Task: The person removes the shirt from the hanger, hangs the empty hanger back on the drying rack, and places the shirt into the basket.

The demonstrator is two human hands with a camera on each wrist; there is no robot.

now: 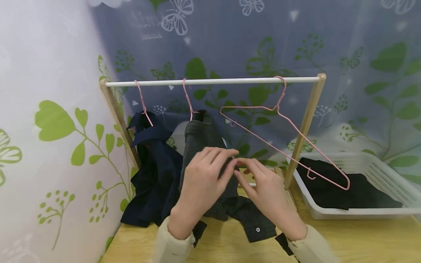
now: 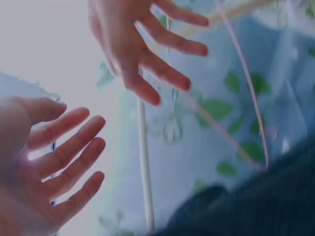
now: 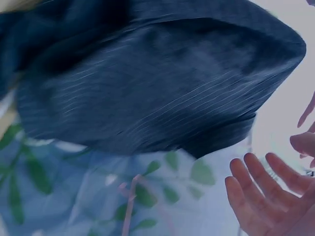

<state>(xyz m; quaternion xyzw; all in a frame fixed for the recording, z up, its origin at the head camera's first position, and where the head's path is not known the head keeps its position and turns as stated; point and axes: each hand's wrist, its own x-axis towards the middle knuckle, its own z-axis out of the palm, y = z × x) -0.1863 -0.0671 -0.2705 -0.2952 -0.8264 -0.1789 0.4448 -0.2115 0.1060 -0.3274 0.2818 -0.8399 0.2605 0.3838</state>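
Observation:
A dark grey pinstriped shirt [image 1: 207, 135] hangs from the middle pink hanger [image 1: 188, 96], its buttoned cuff [image 1: 258, 229] drooping low on the right. My left hand [image 1: 204, 179] and right hand [image 1: 268, 188] are raised before the shirt, fingertips towards each other. Both wrist views show fingers spread and loosely bent, with nothing held. The striped cloth [image 3: 162, 93] fills much of the right wrist view, apart from the fingers there. Part of the shirt front is hidden behind my hands in the head view.
A navy garment [image 1: 154, 146] hangs at the left of the white rail [image 1: 223, 81]. A bare pink hanger [image 1: 302, 136] hangs on the right, its lower end over a white basket [image 1: 329, 213] holding black cloth [image 1: 348, 190]. The rack's wooden post [image 1: 304, 131] stands beside the basket.

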